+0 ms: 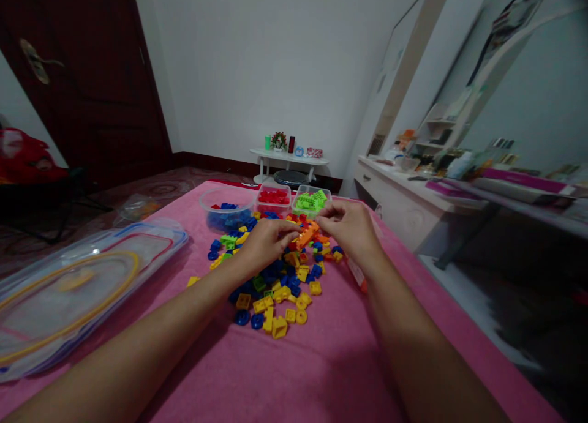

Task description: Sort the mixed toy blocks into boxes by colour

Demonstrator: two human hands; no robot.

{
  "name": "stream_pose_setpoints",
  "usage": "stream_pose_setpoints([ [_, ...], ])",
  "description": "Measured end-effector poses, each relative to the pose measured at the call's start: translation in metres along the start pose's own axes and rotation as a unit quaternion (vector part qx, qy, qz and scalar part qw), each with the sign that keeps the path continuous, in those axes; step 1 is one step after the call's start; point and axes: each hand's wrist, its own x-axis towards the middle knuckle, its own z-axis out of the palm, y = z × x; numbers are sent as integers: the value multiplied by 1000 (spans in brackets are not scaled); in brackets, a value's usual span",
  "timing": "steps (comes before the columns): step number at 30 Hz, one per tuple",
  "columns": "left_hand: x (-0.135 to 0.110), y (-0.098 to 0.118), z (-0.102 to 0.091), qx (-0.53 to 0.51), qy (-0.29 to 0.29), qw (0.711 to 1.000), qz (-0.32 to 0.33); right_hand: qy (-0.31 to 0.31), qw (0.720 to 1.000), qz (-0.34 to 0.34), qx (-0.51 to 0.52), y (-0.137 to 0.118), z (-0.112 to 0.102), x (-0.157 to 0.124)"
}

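An orange toy brick [307, 234], long and studded, sits between my two hands above a loose pile of bricks. My left hand [269, 242] reaches in from the left, its thumb and fingers closed at the brick's left end. On the other side, my right hand [348, 228] has its fingers pinched close to the brick's right end; what lies between those fingertips is hidden. Below and around the hands are blue bricks [316, 271], yellow bricks [281, 294], green bricks [228, 242] and small blue wheels [242, 317].
Behind the pile stand a round clear tub [204, 201] with blue bricks, a box of red bricks [274, 196] and a box of light green bricks [311, 200]. Clear lids [98, 258] with coloured rims lie at left on the pink cloth [321, 362]. An orange-tipped object [362, 285] lies beside my right wrist.
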Motion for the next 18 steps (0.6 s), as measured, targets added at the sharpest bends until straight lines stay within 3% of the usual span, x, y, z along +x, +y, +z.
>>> stream_pose_setpoints([
  [4, 0, -11, 1, 33, 6, 999, -15, 36, 992, 22, -120, 7, -41, 6],
  [7, -2, -20, 5, 61, -2, 998, -5, 9, 970, 70, -233, 18, -76, 7],
  [10, -8, -23, 11, 89, -32, 995, 21, -19, 952, 113, -285, 29, -95, 6],
  [12, -11, -22, 14, 112, -65, 991, 40, -16, 950, 104, -293, 32, -92, 6],
  [14, -11, -20, 15, 123, -101, 986, 58, -18, 953, 80, -292, 30, -75, 7],
  [18, -7, -17, 8, 109, -131, 985, 23, -92, 964, 12, -249, 27, -8, 4],
])
